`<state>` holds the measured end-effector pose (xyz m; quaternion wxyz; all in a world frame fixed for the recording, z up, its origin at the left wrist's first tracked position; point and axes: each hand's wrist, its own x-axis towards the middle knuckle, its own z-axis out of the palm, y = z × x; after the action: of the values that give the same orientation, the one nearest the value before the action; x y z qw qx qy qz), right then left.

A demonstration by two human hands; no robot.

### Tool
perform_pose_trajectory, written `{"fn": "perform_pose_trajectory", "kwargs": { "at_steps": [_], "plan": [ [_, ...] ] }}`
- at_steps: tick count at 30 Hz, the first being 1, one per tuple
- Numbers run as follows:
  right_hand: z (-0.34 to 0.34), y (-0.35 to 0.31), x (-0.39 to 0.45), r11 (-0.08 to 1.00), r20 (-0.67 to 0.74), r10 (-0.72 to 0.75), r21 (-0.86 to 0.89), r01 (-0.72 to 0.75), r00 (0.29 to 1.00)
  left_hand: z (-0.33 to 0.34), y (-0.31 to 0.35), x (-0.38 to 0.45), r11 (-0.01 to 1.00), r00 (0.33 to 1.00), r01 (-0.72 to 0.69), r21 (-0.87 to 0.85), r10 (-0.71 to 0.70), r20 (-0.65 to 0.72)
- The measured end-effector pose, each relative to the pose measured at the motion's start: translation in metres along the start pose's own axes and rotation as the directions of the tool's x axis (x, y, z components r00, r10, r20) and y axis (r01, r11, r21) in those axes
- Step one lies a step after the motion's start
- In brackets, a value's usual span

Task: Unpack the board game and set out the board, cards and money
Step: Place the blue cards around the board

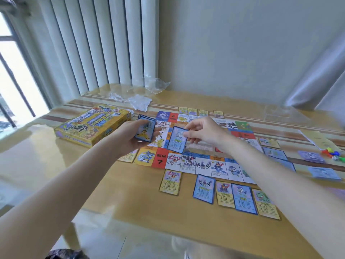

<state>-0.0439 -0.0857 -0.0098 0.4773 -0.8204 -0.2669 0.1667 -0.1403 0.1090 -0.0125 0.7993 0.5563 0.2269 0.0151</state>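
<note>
Blue-bordered playing card [177,140], printed with a small creature and a table of figures, hangs tilted above the colourful paper game board [203,163], pinched at its upper right corner between the thumb and curled fingers [188,136] of the right hand [202,132]. Left hand [130,136] is just beside it, palm up, its fingers wrapped under a small fanned stack of blue-bordered cards [146,130], thumb side hidden behind the stack. Both hands are held over the left part of the board, which lies flat on the glossy yellow-brown worktop [130,193]. Along the near edge of the board, 5 cards lie face up on the worktop: a yellow card [170,182] apart on the left, then a row of 4 cards [236,198] alternating blue and yellow. More small yellow cards [200,111] line the far edge. Left of the board sits the yellow game box [93,126]; behind it lie crumpled clear plastic wrappers [140,100].
</note>
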Motion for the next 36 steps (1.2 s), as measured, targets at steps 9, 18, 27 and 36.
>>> {"fn": "perform_pose_trajectory", "kwargs": {
  "at_steps": [9,18,27,36],
  "plan": [
    [0.019,0.001,0.004,0.997,0.137,0.040,0.064,-0.049,0.990,-0.021,-0.008,-0.001,0.992,0.996,0.078,-0.096,-0.072,0.060],
    [0.020,0.003,0.008,0.997,0.156,0.065,0.031,-0.071,0.986,-0.021,-0.014,0.004,0.990,0.987,0.112,-0.083,-0.101,0.122],
    [0.018,0.004,0.008,0.995,0.093,0.071,0.056,-0.077,0.993,-0.015,-0.019,0.013,0.995,0.986,0.097,-0.039,-0.090,0.137],
    [0.007,0.006,0.023,0.984,-0.019,0.108,0.141,-0.104,0.994,-0.010,-0.016,0.027,0.998,0.993,0.064,-0.020,-0.062,0.100]
  ]
}}
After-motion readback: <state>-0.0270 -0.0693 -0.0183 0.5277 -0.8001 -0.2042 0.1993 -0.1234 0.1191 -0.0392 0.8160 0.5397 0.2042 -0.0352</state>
